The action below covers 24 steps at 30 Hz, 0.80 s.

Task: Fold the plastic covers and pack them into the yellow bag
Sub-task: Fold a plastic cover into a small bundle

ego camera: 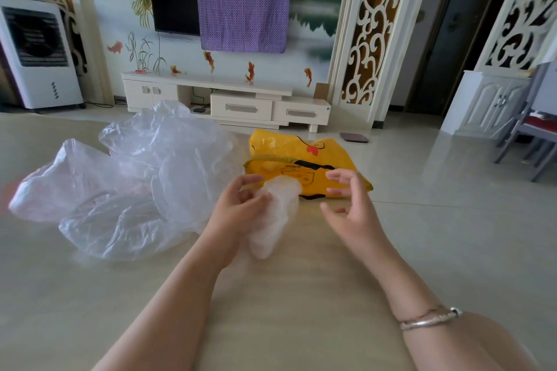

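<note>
Where left grip (241, 202) pinches it, folded plastic cover (271, 220); right grip (349, 199) spread alongside.

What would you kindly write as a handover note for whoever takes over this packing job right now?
Left hand: fingers curled round a folded cover.
Right hand: open, holding nothing, just before the yellow bag.
Loose covers: piled unfolded on the table, left of the bag.
Done: one cover folded.
Left: put it in the bag, then fold and pack the pile.
</note>
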Motion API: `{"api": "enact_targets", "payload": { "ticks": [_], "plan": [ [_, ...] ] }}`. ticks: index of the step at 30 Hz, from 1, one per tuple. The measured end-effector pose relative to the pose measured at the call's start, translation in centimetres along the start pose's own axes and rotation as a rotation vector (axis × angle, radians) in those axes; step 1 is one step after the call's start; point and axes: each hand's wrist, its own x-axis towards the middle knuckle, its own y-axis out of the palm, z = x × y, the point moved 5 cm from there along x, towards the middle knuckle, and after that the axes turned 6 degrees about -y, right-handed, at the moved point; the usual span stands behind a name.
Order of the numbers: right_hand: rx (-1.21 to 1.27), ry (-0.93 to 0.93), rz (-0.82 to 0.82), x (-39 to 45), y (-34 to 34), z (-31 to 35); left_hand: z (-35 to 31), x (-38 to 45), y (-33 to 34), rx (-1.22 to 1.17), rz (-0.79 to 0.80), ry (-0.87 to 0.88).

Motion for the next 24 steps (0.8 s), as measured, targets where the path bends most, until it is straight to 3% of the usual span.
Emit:
{"api": "enact_targets", "payload": {
  "ticks": [4, 9, 13, 15, 19, 24],
  "plan": [
    [-0.353, -0.390, 0.265, -1.3, 3.3, 1.6, 0.8, 0.2, -0.1, -0.007, 0.022, -0.040],
    [-0.374, -0.396, 0.387, -1.6, 4.3, 2.1, 1.7, 0.2, -0.7, 0.111, -0.057, -0.081],
    [-0.350, -0.372, 0.397, -1.6, 4.0, 2.2, 0.6, 0.3, -1.2, 0.575, -0.220, 0.121],
    [-0.337, -0.341, 0.428, -1.8, 4.1, 2.0, 0.7, 0.2, -1.2, 0.523, -0.209, 0.081],
    [-0.358, -0.332, 0.468, -2.2, 4.4, 1.8, 1.7, 0.1, -1.4, 0.140, -0.153, -0.126],
    [-0.385, -0.417, 0.432, -2.0, 4.6, 2.5, 1.6, 0.2, -1.1, -0.019, -0.125, -0.170]
  ]
}}
